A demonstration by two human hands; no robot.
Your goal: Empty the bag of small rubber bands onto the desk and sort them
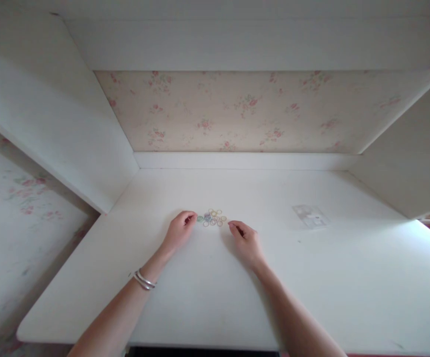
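A loose pile of small thin rings (214,218), several of them yellowish, others grey, lies on the white desk (207,292) between my two hands. My left hand (180,230) is closed in a pinch at the left side of the pile, its fingertips right beside a green ring (200,218). On the right side my right hand (245,241) is also pinched, thumb and forefinger together close to the outermost yellowish rings. Whatever either pinch may hold is too small to make out. Two silver bangles (144,280) circle my left wrist.
A clear plastic bag (310,216) lies flat to the right of my hands, with a tiny speck (299,241) near it. White side panels (88,124) and a back ledge (244,161) enclose the desk, below floral wallpaper (230,109).
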